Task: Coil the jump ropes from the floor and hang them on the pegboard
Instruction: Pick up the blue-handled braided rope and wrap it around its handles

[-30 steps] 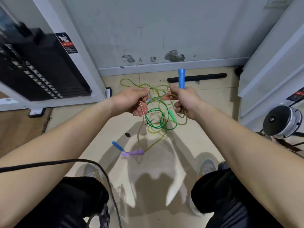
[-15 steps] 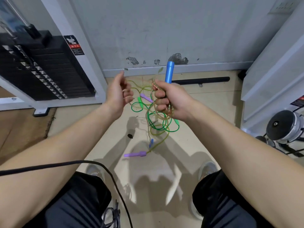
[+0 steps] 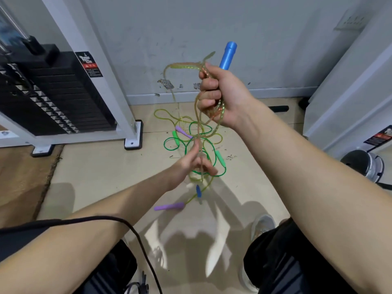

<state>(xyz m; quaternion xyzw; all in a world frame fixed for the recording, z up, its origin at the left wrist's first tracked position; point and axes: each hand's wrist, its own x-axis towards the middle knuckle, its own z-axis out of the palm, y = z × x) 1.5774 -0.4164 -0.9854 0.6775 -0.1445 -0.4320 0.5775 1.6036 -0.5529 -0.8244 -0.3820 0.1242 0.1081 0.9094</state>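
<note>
**Above the floor tangle: snag risk**

My right hand [image 3: 220, 98] fists the blue handle [image 3: 228, 56] and rope [image 3: 184, 65] loops, held high. My left hand [image 3: 191, 164] meets the hanging strand, but its grip is too blurred to tell. Pulling could drag the green rope [image 3: 175, 138] up, or loops could slip.

Ropes [image 3: 184, 66] hang from right hand [image 3: 222, 96], above left hand [image 3: 191, 166] and floor [image 3: 101, 170].

a black weight stack [image 3: 53, 96] stands left, a dumbbell [image 3: 363, 164] lies far right on the floor [image 3: 101, 172].
</note>
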